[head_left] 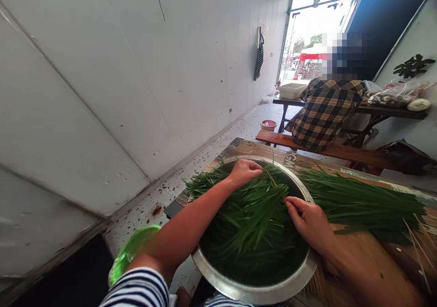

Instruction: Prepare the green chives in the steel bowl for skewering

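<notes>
A large steel basin (256,293) sits on a wooden table in front of me, filled with water and long green leaves (252,220). My left hand (244,171) is at the far rim of the basin, fingers curled around a bunch of these leaves. My right hand (307,218) rests on the right side of the basin, fingers pinched on a leaf or thin stick. A second pile of green leaves (362,202) lies on the table to the right of the basin.
Thin wooden sticks (421,248) lie at the table's right edge. A person in a checked shirt (324,111) sits on a bench (334,150) beyond, at another table (389,110) with bags. A green plastic bag (131,252) hangs lower left. White wall runs along the left.
</notes>
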The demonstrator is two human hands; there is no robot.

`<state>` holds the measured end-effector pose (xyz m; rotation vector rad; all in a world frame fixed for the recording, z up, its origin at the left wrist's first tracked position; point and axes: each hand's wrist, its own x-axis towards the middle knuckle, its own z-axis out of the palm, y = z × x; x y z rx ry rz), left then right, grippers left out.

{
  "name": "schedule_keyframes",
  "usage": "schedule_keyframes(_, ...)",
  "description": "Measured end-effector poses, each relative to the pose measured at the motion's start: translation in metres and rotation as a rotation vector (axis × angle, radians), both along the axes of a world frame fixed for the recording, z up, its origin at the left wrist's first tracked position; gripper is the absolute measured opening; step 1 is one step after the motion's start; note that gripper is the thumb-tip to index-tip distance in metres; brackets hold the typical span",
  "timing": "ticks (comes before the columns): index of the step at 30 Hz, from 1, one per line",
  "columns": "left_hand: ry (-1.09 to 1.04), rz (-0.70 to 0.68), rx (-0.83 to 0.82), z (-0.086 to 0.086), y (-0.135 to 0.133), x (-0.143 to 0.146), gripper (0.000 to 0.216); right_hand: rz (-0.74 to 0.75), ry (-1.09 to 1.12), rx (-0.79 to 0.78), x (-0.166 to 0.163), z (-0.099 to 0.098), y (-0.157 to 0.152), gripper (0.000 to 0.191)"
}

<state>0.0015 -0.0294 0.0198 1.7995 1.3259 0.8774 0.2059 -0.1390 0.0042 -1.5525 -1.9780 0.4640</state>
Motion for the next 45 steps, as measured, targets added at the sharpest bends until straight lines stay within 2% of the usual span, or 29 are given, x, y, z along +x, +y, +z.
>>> schedule_keyframes(21, 0.051, -0.001, 0.024, 0.003, -0.005, 0.0, 0.032, -0.001, 0.0, 0.021, -0.001, 0.004, -0.001, 0.037)
schedule_keyframes(28, 0.059, -0.049, -0.008, 0.004, -0.008, 0.003, 0.032, -0.003, -0.012, 0.04, -0.001, 0.003, -0.001, 0.037)
schedule_keyframes(30, 0.055, -0.098, -0.013, 0.008, -0.013, 0.005, 0.032, -0.002, -0.007, 0.038, -0.001, 0.003, -0.001, 0.037)
schedule_keyframes(34, 0.069, -0.408, -0.018, 0.021, -0.022, 0.004, 0.028, -0.009, -0.003, 0.04, -0.001, 0.002, -0.001, 0.037)
schedule_keyframes(35, 0.083, -0.432, -0.004, 0.023, -0.021, 0.003, 0.027, -0.014, -0.004, 0.042, -0.001, 0.002, -0.001, 0.038)
schedule_keyframes(36, 0.104, -0.396, 0.018, 0.024, -0.019, 0.001, 0.026, -0.019, -0.006, 0.044, -0.001, 0.003, -0.001, 0.038)
schedule_keyframes(39, 0.213, -0.083, 0.097, 0.015, -0.007, -0.005, 0.026, -0.025, -0.016, 0.041, -0.001, 0.003, -0.001, 0.037)
schedule_keyframes(40, 0.264, -0.027, 0.105, 0.011, -0.003, -0.006, 0.026, -0.026, -0.02, 0.04, -0.001, 0.003, -0.001, 0.037)
schedule_keyframes(45, 0.487, -0.057, 0.047, -0.004, 0.004, -0.002, 0.023, -0.012, -0.026, 0.053, -0.001, 0.005, -0.001, 0.037)
